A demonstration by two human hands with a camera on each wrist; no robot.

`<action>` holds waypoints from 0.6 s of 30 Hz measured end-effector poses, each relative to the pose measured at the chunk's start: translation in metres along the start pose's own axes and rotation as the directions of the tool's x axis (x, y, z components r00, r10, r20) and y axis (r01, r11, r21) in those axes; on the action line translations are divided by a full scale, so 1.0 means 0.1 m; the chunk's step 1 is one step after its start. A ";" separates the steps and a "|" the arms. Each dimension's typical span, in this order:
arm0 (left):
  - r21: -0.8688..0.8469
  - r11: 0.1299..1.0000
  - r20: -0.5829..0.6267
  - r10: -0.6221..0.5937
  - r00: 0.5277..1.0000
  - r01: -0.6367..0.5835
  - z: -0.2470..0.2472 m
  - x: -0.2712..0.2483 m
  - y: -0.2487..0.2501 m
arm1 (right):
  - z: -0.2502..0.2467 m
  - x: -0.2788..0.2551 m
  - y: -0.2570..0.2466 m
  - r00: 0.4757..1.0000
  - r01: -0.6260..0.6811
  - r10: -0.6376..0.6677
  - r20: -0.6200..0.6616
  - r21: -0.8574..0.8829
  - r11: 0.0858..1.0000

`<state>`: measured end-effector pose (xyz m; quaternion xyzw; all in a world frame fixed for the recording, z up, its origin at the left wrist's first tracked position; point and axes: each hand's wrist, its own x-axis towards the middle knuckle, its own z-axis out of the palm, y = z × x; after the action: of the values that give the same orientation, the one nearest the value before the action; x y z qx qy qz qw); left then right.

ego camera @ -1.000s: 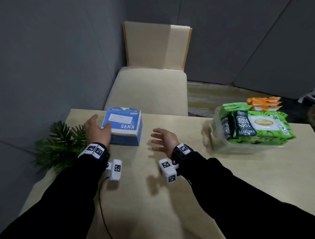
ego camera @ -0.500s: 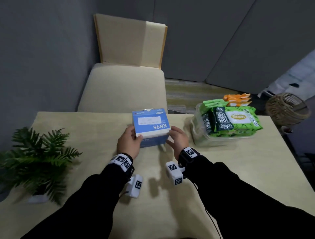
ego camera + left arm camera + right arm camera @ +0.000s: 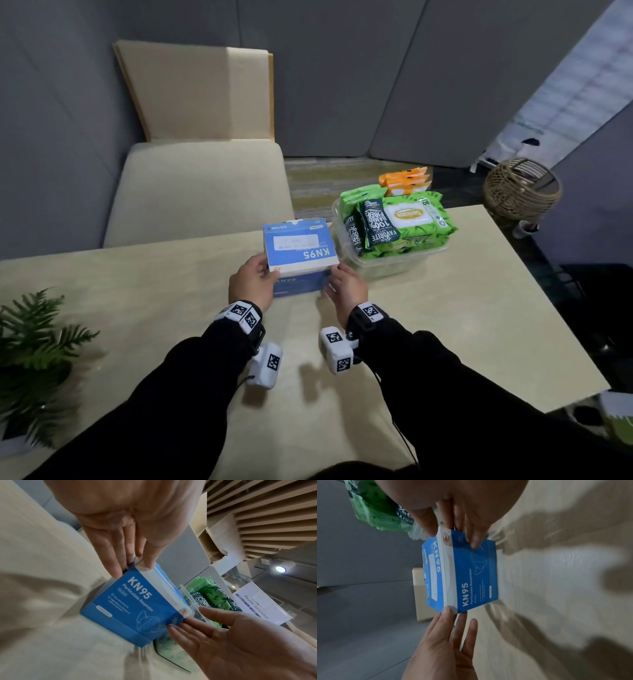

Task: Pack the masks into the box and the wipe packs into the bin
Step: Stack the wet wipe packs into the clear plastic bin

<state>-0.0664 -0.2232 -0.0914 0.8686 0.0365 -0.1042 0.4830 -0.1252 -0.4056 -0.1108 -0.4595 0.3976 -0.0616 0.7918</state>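
A blue KN95 mask box (image 3: 298, 250) stands on the beige table (image 3: 462, 308) with its lid down, right beside the clear plastic bin (image 3: 387, 267). My left hand (image 3: 251, 284) presses its left side with straight fingers (image 3: 111, 555), the thumb on the top edge. My right hand (image 3: 346, 291) touches the near right corner with straight fingers (image 3: 471, 536). Green wipe packs (image 3: 411, 219) fill the bin and stick up above its rim. No loose masks are in view.
Orange packs (image 3: 404, 178) lie behind the green ones. A potted fern (image 3: 34, 342) stands at the table's left edge. A cream chair (image 3: 198, 192) faces the far side, and a wicker basket (image 3: 520, 192) sits beyond the right corner.
Both hands closed in on the box from either side, and it has moved right across the table until it stands against the bin.
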 end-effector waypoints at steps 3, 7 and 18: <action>0.011 1.000 -0.037 -0.012 0.999 0.013 0.05 -0.06 0.05 | -0.13 0.03 -0.07 0.998 -0.037 0.036 0.042 0.009 0.999; 0.041 0.998 -0.072 -0.034 0.997 0.037 0.06 -0.09 0.10 | -0.26 0.10 -0.12 0.985 -0.076 0.085 0.148 -0.068 0.995; 0.073 0.988 -0.106 -0.130 0.986 0.138 0.18 -0.17 0.19 | -0.42 0.12 -0.37 0.937 -0.090 0.160 0.310 -0.230 0.969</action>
<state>-0.0822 -0.2481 -0.0812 0.8870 0.1150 -0.0940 0.4372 -0.1359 -0.4607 -0.0995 -0.5190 0.2940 0.1088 0.7952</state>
